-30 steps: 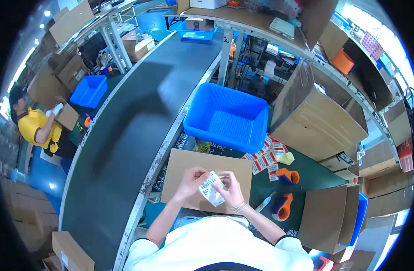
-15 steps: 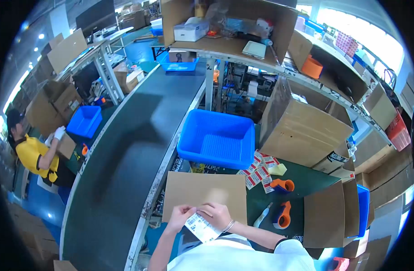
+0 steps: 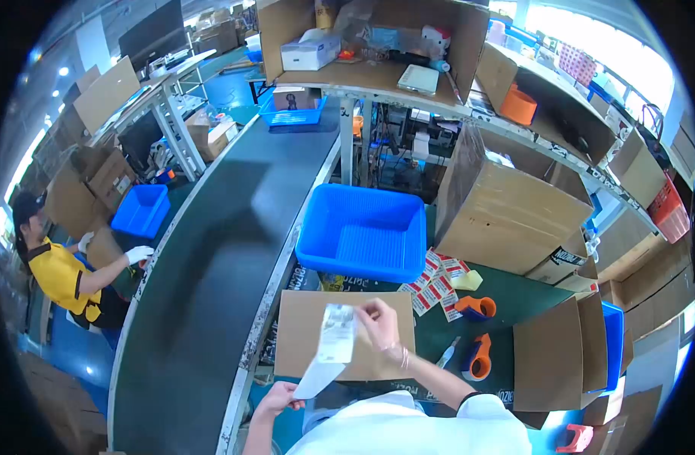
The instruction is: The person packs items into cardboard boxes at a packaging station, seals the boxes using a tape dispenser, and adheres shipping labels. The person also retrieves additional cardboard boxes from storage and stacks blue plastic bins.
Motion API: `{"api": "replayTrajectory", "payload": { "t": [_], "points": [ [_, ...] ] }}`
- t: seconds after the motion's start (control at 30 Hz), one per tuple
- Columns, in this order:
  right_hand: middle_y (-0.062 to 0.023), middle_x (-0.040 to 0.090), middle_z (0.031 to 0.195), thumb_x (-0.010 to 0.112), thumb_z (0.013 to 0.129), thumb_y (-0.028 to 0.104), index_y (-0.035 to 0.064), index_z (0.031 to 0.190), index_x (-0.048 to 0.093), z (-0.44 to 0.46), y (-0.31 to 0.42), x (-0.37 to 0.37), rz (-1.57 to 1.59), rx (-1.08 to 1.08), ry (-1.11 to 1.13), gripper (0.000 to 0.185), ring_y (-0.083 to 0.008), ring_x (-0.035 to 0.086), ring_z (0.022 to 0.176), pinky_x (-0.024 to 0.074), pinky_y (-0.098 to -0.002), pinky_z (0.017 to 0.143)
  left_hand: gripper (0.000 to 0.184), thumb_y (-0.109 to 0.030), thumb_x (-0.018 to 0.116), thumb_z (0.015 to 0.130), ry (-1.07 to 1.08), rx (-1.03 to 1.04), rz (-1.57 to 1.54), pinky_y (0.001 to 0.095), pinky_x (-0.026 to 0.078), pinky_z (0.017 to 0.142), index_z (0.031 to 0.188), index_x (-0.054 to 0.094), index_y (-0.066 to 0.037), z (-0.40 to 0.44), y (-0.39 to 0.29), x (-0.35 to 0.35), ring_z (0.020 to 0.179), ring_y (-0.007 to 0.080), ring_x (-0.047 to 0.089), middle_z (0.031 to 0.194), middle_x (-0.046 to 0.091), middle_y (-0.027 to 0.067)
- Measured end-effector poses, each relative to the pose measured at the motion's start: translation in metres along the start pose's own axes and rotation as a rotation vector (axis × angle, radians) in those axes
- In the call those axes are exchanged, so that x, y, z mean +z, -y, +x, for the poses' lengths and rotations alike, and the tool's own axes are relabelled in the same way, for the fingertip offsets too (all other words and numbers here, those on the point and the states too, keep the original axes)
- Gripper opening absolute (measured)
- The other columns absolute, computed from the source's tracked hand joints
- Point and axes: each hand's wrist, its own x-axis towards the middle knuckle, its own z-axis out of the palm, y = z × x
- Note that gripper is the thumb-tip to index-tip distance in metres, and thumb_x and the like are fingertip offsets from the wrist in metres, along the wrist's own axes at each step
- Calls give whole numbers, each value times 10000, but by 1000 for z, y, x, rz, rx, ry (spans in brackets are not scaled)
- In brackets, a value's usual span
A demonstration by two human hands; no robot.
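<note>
My left hand [image 3: 279,397], low in front of me, pinches the bottom corner of the white backing paper [image 3: 317,379]. My right hand [image 3: 379,324] is closed at the upper right edge of the printed shipping label [image 3: 338,334], which stands up and bends over the backing. Whether label and backing are still joined along their whole middle, I cannot tell. Behind the label lies a closed cardboard box [image 3: 302,315], its plain top facing me. A blue plastic bin [image 3: 363,235] stands just beyond that box.
On the right are red-and-white stickers [image 3: 432,292], two orange tape dispensers [image 3: 478,307] [image 3: 478,360] and a utility knife [image 3: 448,353]. A conveyor belt [image 3: 211,250] runs along my left. Across it a person in yellow [image 3: 63,277] works with gloved hands. A large carton [image 3: 507,212] stands at right.
My hands have moved apart, left hand down and left, right hand up and right. The label now stretches upright between them. Across the belt, the person's gloved hand has reached toward the belt edge.
</note>
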Motion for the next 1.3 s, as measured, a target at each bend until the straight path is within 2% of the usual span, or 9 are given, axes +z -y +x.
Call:
{"api": "replayTrajectory", "payload": {
  "t": [0.2, 0.27, 0.37, 0.53, 0.63, 0.8, 1.03, 1.1, 1.3],
  "points": [
    [-205, 610, 968, 686, 768, 273, 15, 988, 548, 13, -59, 16, -853, -34, 80, 367, -344, 592, 864, 465, -435, 673, 104, -41, 624, 825, -217, 162, 98, 240, 465, 600, 741, 645, 17, -13, 60, -15, 665, 124, 613, 715, 647, 35],
    [-261, 394, 1318, 617, 806, 402, -35, 1280, 418, -4, -60, 17, -993, -378, 128, 675, -386, 383, 1200, 280, -527, 1019, 97, -66, 635, 841, -344, 341, 91, 295, 449, 831, 768, 629, -2, 2, 93, -34, 1019, 192, 572, 1076, 614, 131],
    [-250, 283, 1446, 542, 838, 450, -19, 1385, 330, -33, -66, 18, -799, -655, 555, 751, -356, 257, 1356, 136, -515, 1122, 116, -93, 632, 857, -451, 423, -20, 351, 311, 1040, 778, 607, -14, -12, 34, -12, 1313, 261, 373, 1418, 393, 164],
    [-207, 498, 1300, 493, 878, 422, 41, 1305, 479, 43, -76, -1, -961, -659, 243, 573, -358, 434, 1234, 316, -509, 1010, 105, -82, 612, 879, -510, 527, -335, 354, 256, 1074, 819, 629, 2, 19, 18, 13, 1361, 245, 305, 1418, 404, 153],
    [-174, 673, 816, 489, 888, 416, 50, 921, 685, 75, -80, -37, -1163, -182, 212, 417, -359, 647, 794, 474, -474, 696, 120, -84, 607, 889, -633, 542, -590, 340, 331, 1022, 837, 634, 20, 55, 36, 10, 1281, 219, 412, 1333, 495, 145],
    [-232, 650, 923, 478, 893, 452, 68, 990, 674, 79, -114, -71, -678, 171, 114, 442, -399, 613, 922, 458, -468, 804, 157, -71, 576, 908, -1052, 570, -524, 266, 441, 825, 802, 575, 44, 62, 3, 35, 843, 134, 580, 896, 644, 84],
    [-192, 650, 1002, 538, 913, 373, 10, 1044, 631, 96, -45, 33, -123, 17, 238, 397, -302, 627, 907, 458, -359, 822, 110, -49, 529, 920, -1340, 1059, -239, 345, 417, 933, 867, 553, 45, -23, -84, -78, 1058, 208, 551, 1217, 542, 165],
    [-146, 637, 1073, 511, 945, 332, 27, 1242, 492, 96, -3, 87, 342, 324, 309, 426, -225, 632, 914, 533, -309, 712, 87, -56, 526, 920, -1618, 1220, -96, 357, 381, 980, 892, 548, 23, -41, -130, -103, 1137, 235, 510, 1344, 434, 170],
    [-80, 602, 971, 394, 1001, 342, 26, 1250, 448, 30, 90, 129, 750, 185, 754, 406, -152, 613, 814, 526, -265, 667, 130, -128, 634, 843, -1204, 1211, 557, 448, 211, 1090, 891, 621, -9, -30, -200, 13, 1347, 354, 248, 1436, 337, 177]
  ]
}}
